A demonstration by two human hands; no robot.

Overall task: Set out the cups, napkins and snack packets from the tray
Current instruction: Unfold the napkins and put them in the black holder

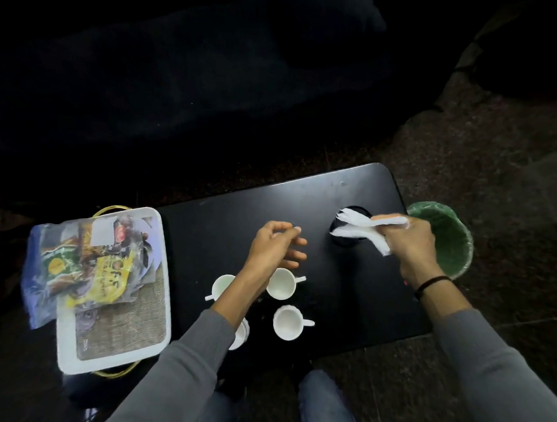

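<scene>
A dark speckled stone floor [470,141] fills the room around me, and a big black shape, too dim to make out, takes up the far side. In front of my knees stands a low black table [347,296] with rounded corners and a glossy top. Just past its right end sits a green-lined bin [448,244].

On the table's left end lies the white tray [67,338], hanging a little over the edge, with thin gold handles and a woven mat in its base. The snack packets [81,264] are heaped on its far half, crinkled foil in blue, green and yellow, some spilling over the tray's left rim.

Four small white cups stand on the table near me, all upright and empty: one [222,285] on the left with its handle pointing left, one [282,284] beside it, one [286,322] nearer me with its handle pointing right, and a fourth [240,334] mostly hidden under my left sleeve.

A round black holder [343,241] stands toward the right end. My right hand [409,241] grips a bunch of white napkins [361,229], their free ends lying over the holder. My left hand [276,246] hovers above the table with fingers loosely curled, holding nothing.
</scene>
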